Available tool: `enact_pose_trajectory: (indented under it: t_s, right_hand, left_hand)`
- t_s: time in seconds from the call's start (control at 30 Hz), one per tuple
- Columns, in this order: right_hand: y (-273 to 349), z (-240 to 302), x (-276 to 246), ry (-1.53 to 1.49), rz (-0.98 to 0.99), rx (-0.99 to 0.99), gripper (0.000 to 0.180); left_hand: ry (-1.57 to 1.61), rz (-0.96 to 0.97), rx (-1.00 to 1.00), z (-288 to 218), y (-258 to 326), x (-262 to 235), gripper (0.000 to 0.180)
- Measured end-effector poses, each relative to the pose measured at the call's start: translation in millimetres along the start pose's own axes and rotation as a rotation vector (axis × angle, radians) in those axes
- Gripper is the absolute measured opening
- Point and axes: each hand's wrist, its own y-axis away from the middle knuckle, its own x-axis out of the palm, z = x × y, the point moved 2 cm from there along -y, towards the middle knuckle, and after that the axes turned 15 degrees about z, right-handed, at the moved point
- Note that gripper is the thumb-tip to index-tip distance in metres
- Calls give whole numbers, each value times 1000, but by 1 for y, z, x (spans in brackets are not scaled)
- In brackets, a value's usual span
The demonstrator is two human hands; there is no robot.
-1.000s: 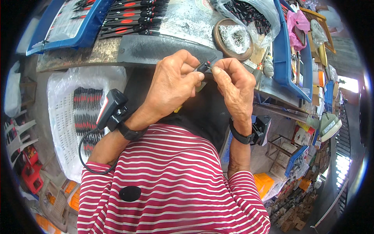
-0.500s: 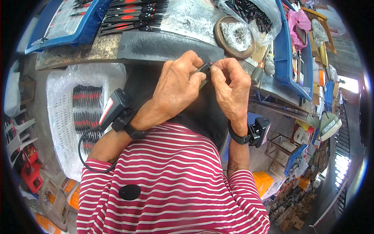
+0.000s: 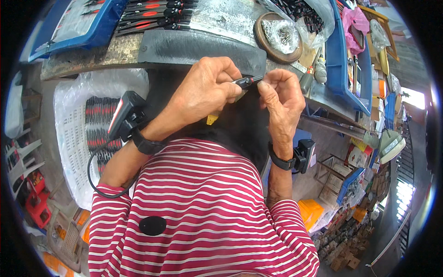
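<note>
My left hand [image 3: 207, 90] is closed around a slim black tool [image 3: 243, 82] with a narrow grey tip pointing right. A yellow end piece [image 3: 212, 119] shows below that hand; whether it belongs to the same tool I cannot tell. Close by the tip is my right hand [image 3: 282, 92], its fingers curled and the thumb near the index finger. What the right fingers hold, if anything, is too small to make out. Both hands are in front of the bench's dark front edge [image 3: 203, 51].
Black-and-red tools [image 3: 154, 14] lie in a row on the bench. Blue trays [image 3: 99, 37] stand at its left and right. A round dish [image 3: 264, 39] holds small metal parts in plastic. Below left, a lined white basket [image 3: 69, 134] contains stacked black-and-red pieces.
My right hand has drawn back to the right from the tool, and its narrow tip now shows between the hands. The left hand has shifted slightly, exposing the yellow piece.
</note>
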Motion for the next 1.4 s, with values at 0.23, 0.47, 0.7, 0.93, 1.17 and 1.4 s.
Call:
enact_pose_trajectory:
  t_s: [0.23,0.47,0.7,0.93,1.17,1.4]
  right_hand:
    - [2,-7,-1,260,279,-257,27]
    - [14,-12,8,276,245,-165,21]
    - [22,-16,15,135,180,-102,21]
    - [25,-20,16,-103,264,-68,25]
    - [28,-22,17,-289,318,-57,27]
    - [34,-24,20,-322,296,-64,29]
  left_hand:
    - [-172,127,-12,1,9,-5,15]
    - [-761,28,156,-3,19,1,21]
    - [-1007,-29,466,0,24,5,23]
    - [-1027,-17,554,3,28,4,22]
    - [-995,37,584,4,31,5,26]
    - [-1012,35,593,8,33,7,25]
